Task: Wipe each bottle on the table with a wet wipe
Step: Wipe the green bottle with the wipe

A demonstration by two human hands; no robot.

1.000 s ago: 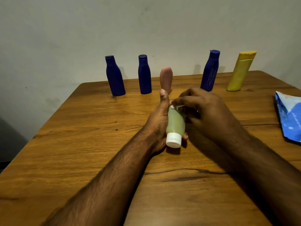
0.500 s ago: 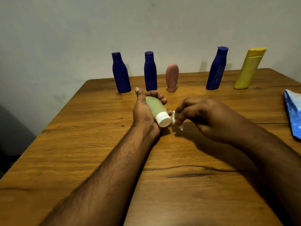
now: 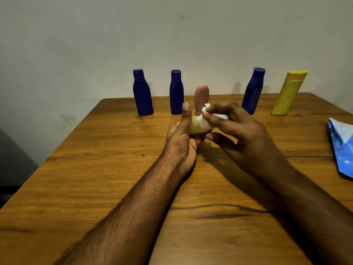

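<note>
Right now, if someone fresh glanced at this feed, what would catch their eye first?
Probably the two hands at the middle of the table: the left hand grips a small green bottle while the right hand presses a white wipe onto it. Next, the row along the far edge: three blue bottles, a pink bottle and a yellow bottle. A blue packet lies at the right edge.

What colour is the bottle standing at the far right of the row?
Yellow, with a slightly darker yellow cap; the head view shows it clearly.
</note>
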